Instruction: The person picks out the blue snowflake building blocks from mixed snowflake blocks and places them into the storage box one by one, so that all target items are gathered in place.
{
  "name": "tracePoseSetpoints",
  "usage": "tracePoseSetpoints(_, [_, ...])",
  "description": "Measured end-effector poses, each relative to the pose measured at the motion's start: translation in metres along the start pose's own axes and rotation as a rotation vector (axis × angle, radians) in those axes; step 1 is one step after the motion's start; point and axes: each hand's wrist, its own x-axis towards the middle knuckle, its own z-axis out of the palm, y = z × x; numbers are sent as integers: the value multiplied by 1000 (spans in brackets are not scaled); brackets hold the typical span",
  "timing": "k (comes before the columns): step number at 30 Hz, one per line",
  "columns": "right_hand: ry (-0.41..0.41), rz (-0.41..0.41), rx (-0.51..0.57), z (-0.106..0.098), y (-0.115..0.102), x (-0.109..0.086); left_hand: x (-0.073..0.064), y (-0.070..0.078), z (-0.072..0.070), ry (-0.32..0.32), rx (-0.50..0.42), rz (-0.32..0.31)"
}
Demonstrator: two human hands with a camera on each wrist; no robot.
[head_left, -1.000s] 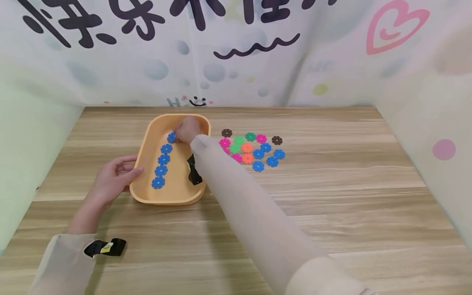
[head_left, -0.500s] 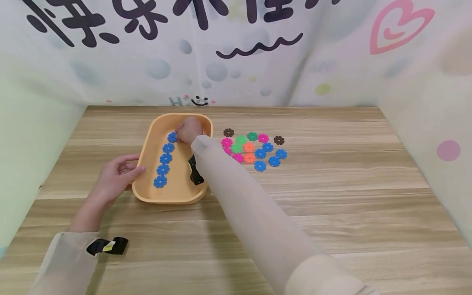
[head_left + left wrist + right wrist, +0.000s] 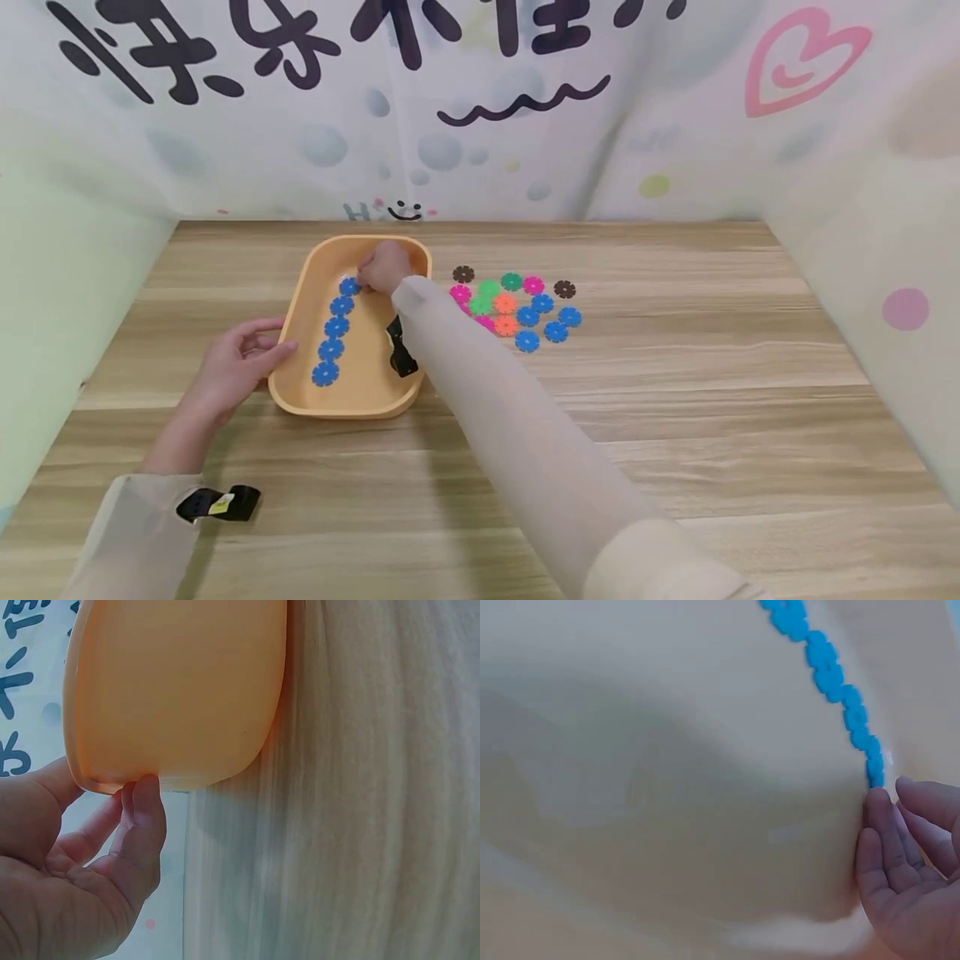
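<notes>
My left hand (image 3: pixel 240 358) grips the left rim of a pale orange plastic tray (image 3: pixel 345 412). In the left wrist view the thumb and fingertips meet the tray's edge (image 3: pixel 187 780). Inside the tray several notched blue plastic discs (image 3: pixel 331 348) form a line along the left part. Reaching over the far end, my right hand (image 3: pixel 386 267) has its fingertips at the farthest blue disc (image 3: pixel 349 286). In the right wrist view, thumb and finger come close together at that end of the line (image 3: pixel 875 769), apparently pinching the disc, which they partly hide.
Loose notched discs lie on the wooden table right of the tray: brown (image 3: pixel 565 289), green (image 3: pixel 512 282), pink (image 3: pixel 533 285), orange (image 3: pixel 505 325) and blue (image 3: pixel 527 341). The right sleeve (image 3: pixel 510 417) covers some of this side. A printed cloth (image 3: pixel 480 158) hangs behind the table.
The view shifts slightly with the head. Both hands, the tray and the line of blue discs keep practically the same places.
</notes>
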Motion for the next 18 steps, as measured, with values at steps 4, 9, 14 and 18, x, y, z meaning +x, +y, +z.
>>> tracePoseSetpoints(4, [-75, -99, -46, -12, -12, -7, 0, 0, 0, -5, -1, 9])
tracePoseSetpoints(9, [-124, -171, -81, -26, -38, -22, 0, -2, 0, 8, 6, 19])
tracePoseSetpoints(14, [-155, -217, -89, -40, -56, -38, 0, -3, 1, 6, 32, 10])
tracePoseSetpoints(18, [-188, -276, -114, -57, -61, -50, 0, -3, 2, -2, 41, 1])
